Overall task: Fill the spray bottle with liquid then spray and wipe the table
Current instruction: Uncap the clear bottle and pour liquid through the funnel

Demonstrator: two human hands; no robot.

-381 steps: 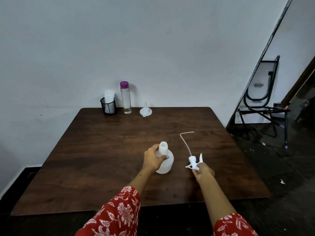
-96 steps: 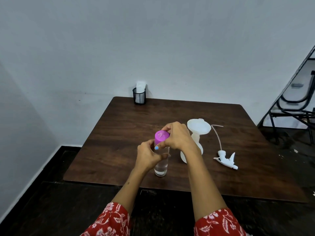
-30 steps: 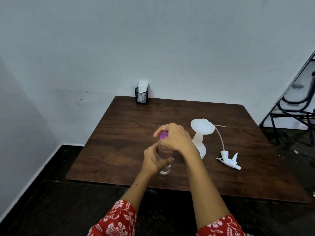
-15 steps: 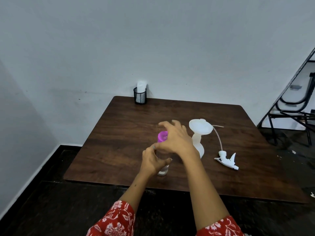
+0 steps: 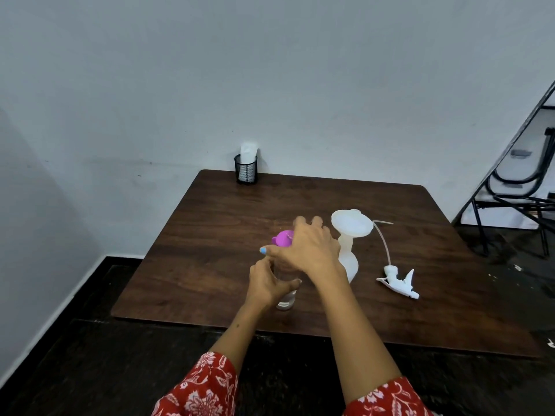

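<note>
My left hand (image 5: 268,284) grips a clear bottle (image 5: 286,302) of liquid that stands near the table's front edge. My right hand (image 5: 309,250) reaches over the bottle's top, with thumb and fingers around its purple cap (image 5: 282,238). Just to the right stands the white spray bottle (image 5: 350,264) with a white funnel (image 5: 351,226) set in its neck. The spray head (image 5: 399,283) with its thin tube lies flat on the table further right, apart from both hands. Most of the clear bottle is hidden by my hands.
The dark wooden table (image 5: 210,223) stands against a pale wall. A black mesh cup (image 5: 246,173) holding white tissue sits at the far edge. A black metal chair (image 5: 522,193) stands to the right, off the table, on a dark floor.
My right hand's fingers have spread and shifted on the purple cap over the last second, and more of the cap shows to its left. My left hand keeps its grip on the clear bottle.
</note>
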